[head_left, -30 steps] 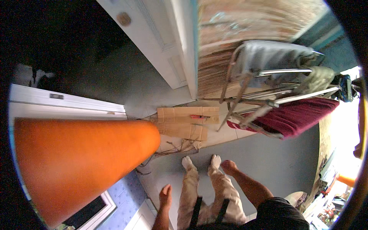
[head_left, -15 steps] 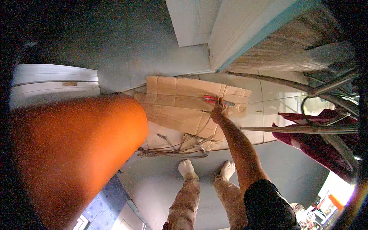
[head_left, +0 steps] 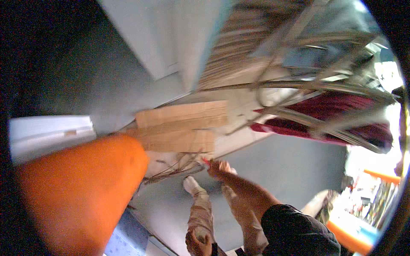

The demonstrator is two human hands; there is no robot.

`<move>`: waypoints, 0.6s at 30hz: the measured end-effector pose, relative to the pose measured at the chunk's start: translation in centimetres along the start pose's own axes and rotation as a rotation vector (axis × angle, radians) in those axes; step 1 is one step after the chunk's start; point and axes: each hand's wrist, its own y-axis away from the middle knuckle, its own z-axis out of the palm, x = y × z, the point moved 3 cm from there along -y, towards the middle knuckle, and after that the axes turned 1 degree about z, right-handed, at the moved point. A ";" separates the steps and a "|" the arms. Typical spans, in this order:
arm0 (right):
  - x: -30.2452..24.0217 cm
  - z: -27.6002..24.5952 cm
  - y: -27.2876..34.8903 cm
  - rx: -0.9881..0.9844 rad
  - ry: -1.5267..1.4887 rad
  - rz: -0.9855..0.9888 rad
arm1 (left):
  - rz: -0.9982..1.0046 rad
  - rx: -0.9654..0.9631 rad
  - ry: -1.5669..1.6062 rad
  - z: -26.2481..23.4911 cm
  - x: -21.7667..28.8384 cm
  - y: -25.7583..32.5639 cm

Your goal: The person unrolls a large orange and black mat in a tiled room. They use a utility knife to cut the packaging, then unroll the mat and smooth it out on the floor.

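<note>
My right hand (head_left: pixel 218 168) is closed around a red-handled tool (head_left: pixel 205 161), blurred by motion; its working end cannot be made out. It hangs above the near side of a flat brown cardboard sheet (head_left: pixel 179 123) on the floor. Beneath the sheet's near edge lies a tangle of thin brown cords or twigs (head_left: pixel 171 170), close to my feet. Low in the picture, my left hand (head_left: pixel 198 245) is beside my left leg with its fingers curled in; whatever they may hold is hidden.
A large orange object (head_left: pixel 85 187) fills the left foreground. To the right stand a metal frame (head_left: pixel 294 85) and dark red cloth (head_left: pixel 324 113). White panels (head_left: pixel 145 34) rise at the back. Bright, cluttered shelves (head_left: pixel 371 196) are at lower right.
My right hand has lifted off the cardboard and come back toward my feet with the red-handled tool. More of my left hand shows. The whole view has swung to the right.
</note>
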 end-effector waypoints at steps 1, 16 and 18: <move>1.2 -0.1 6.4 0.278 -0.059 0.065 | -0.014 -0.088 -0.006 0.3 -1.0 0.4; 16.2 -5.5 59.7 1.294 -0.490 0.560 | -0.166 -0.539 -0.067 -8.1 -8.3 -9.2; 17.4 -3.4 63.5 1.201 -0.588 0.695 | -0.169 -0.537 -0.054 -9.1 -4.5 -9.8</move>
